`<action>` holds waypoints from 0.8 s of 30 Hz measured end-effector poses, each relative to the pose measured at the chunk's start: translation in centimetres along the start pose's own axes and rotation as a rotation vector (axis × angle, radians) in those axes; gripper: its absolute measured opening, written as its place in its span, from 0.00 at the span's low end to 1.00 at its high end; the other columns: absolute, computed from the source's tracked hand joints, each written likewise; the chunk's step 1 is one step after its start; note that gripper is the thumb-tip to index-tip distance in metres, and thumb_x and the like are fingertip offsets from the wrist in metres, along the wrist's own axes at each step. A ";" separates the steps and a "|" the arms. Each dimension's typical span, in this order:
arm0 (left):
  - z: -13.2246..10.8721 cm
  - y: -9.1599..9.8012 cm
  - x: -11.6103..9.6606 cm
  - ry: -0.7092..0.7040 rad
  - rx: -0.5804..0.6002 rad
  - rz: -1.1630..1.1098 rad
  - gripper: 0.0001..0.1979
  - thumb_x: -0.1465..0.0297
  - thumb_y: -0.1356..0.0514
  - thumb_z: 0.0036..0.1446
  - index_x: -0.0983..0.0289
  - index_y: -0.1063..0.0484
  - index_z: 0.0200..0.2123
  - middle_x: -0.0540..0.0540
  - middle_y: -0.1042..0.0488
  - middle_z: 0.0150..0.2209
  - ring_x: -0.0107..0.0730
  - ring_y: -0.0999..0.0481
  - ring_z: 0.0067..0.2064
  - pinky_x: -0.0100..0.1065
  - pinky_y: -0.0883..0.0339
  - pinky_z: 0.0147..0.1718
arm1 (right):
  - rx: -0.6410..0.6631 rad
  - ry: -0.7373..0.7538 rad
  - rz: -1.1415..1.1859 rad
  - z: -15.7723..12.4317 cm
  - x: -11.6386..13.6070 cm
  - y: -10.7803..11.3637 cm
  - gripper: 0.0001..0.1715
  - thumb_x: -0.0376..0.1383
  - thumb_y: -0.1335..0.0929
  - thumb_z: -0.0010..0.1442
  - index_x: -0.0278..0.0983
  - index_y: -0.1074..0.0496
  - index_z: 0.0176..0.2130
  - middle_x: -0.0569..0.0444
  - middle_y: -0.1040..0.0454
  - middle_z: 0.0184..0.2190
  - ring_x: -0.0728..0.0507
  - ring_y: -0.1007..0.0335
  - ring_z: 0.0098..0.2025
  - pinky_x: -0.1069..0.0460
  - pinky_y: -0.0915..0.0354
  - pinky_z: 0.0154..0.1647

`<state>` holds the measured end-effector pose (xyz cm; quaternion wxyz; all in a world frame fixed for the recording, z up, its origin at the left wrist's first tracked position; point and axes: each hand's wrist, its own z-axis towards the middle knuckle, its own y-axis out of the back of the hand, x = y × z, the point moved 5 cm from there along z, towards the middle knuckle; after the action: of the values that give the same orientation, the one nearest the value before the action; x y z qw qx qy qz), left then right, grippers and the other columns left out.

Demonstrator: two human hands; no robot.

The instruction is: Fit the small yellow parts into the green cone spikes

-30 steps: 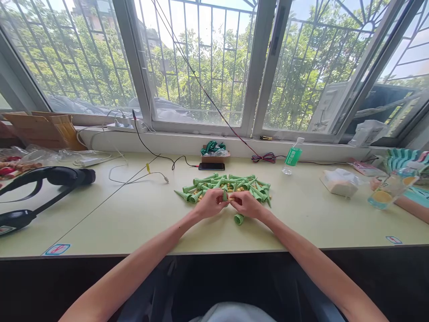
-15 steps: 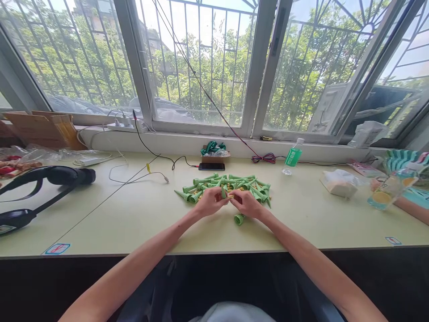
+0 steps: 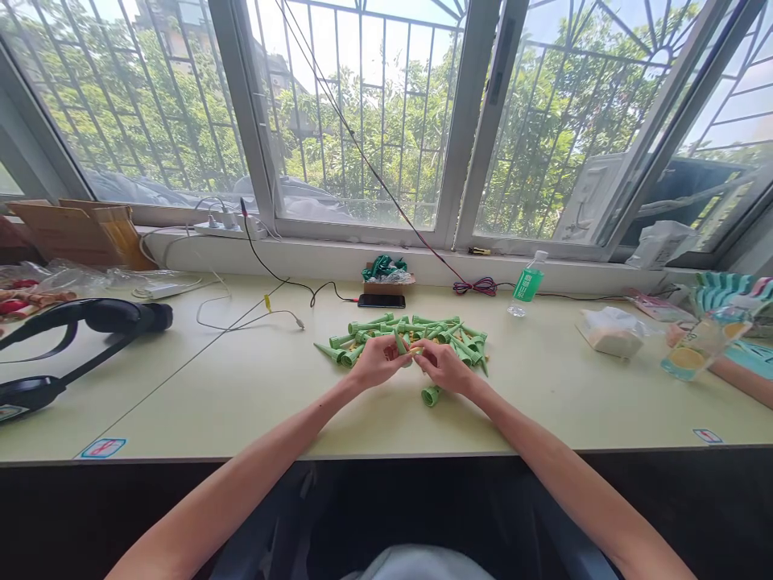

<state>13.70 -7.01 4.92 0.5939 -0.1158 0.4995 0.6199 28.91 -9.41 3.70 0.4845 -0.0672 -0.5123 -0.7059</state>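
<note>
My left hand (image 3: 379,361) is closed on a green cone (image 3: 399,344), whose narrow end points up and slightly left. My right hand (image 3: 445,364) is pinched close beside it, fingertips on a small yellowish piece (image 3: 416,351) at the cone's lower end; its exact kind is too small to make out. Just beyond both hands lies a pile of green cones (image 3: 369,325) mixed with small yellowish bits. A single green cone (image 3: 431,395) rests apart from the pile, under my right wrist, its round mouth facing me.
Behind the pile are a phone (image 3: 382,300) and a small box (image 3: 390,286) of green wrappers. A bottle (image 3: 527,285) and a tissue pack (image 3: 611,332) stand to the right. A black headset (image 3: 112,316) and a cable (image 3: 254,322) lie left. At far right another person's arm (image 3: 742,383) rests.
The green cone in my left hand has tilted slightly to the left. Both hands stay in nearly the same place, and the pile looks the same.
</note>
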 end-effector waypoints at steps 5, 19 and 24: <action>0.0 0.1 -0.1 0.004 -0.002 0.000 0.11 0.63 0.37 0.54 0.67 0.26 0.31 0.50 0.33 0.23 0.24 0.37 0.25 0.26 0.38 0.24 | 0.008 -0.010 0.025 0.0 0.1 0.1 0.13 0.39 0.40 0.66 0.35 0.32 0.46 0.59 0.32 0.21 0.51 0.41 0.20 0.55 0.43 0.26; -0.3 -0.5 -0.1 -0.008 0.047 0.064 0.10 0.64 0.38 0.54 0.66 0.25 0.32 0.50 0.31 0.23 0.24 0.35 0.25 0.26 0.38 0.24 | -0.004 -0.004 0.009 0.2 -0.3 -0.1 0.18 0.39 0.43 0.69 0.37 0.39 0.28 0.60 0.38 0.20 0.51 0.46 0.22 0.55 0.47 0.27; -0.4 -0.6 -0.5 -0.072 0.059 0.165 0.08 0.65 0.39 0.55 0.65 0.25 0.32 0.50 0.31 0.25 0.25 0.34 0.25 0.27 0.38 0.24 | -0.023 0.023 -0.068 0.1 -0.4 -0.1 0.18 0.39 0.43 0.68 0.37 0.41 0.26 0.59 0.40 0.21 0.50 0.48 0.23 0.54 0.49 0.27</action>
<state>14.18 -7.74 4.87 0.5613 -0.0345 0.5039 0.6557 29.03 -9.04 3.46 0.4654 -0.0471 -0.5004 -0.7286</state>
